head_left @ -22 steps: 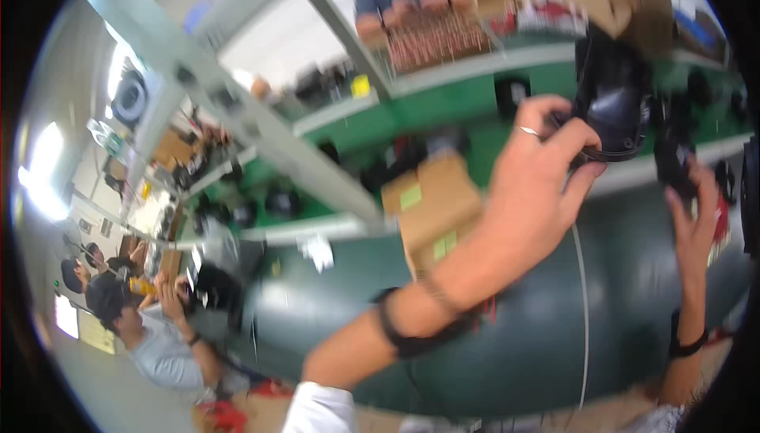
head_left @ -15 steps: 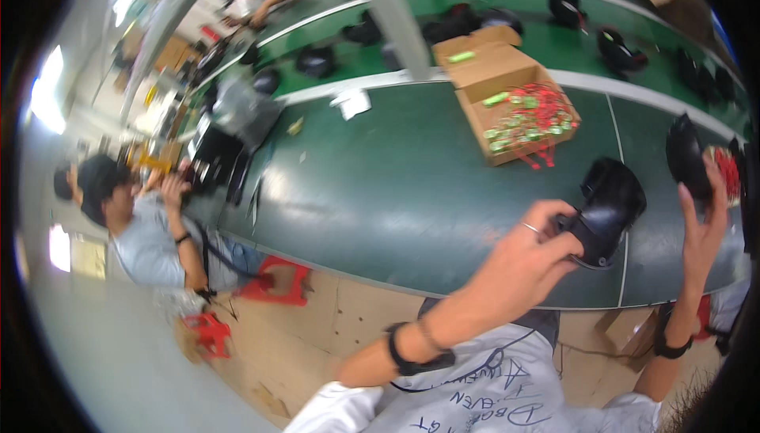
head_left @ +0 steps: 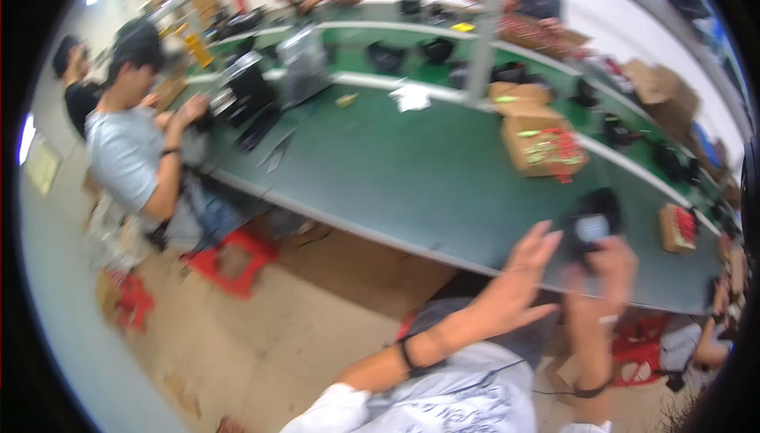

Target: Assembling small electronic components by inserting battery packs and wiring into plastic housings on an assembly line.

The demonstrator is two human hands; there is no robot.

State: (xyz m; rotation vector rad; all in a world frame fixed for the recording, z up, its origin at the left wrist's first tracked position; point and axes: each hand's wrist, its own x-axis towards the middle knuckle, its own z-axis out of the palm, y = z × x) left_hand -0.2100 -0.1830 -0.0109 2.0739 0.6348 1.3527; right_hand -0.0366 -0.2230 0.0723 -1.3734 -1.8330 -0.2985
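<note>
A glossy black curved shell-like part [head_left: 603, 205], smeared by motion and with a pale patch on it, is at the near right of the green table. My right hand [head_left: 608, 275] is closed around its lower end; the fingers are blurred. Just left of the part is my left hand [head_left: 514, 284], open with its fingers stretched out and nothing in it. Whether a second black part lies behind the first cannot be made out.
An open cardboard box [head_left: 516, 154] of red and green pieces stands on the green table [head_left: 396, 172] beyond my hands. A smaller box [head_left: 670, 229] is farther right. Black parts line the far green strip [head_left: 356, 57]. A co-worker [head_left: 131, 140] sits at the left.
My left hand has let go of the black part and opened. My right hand has come left from the other black part and now grips one. The view has swung, shifting the scene.
</note>
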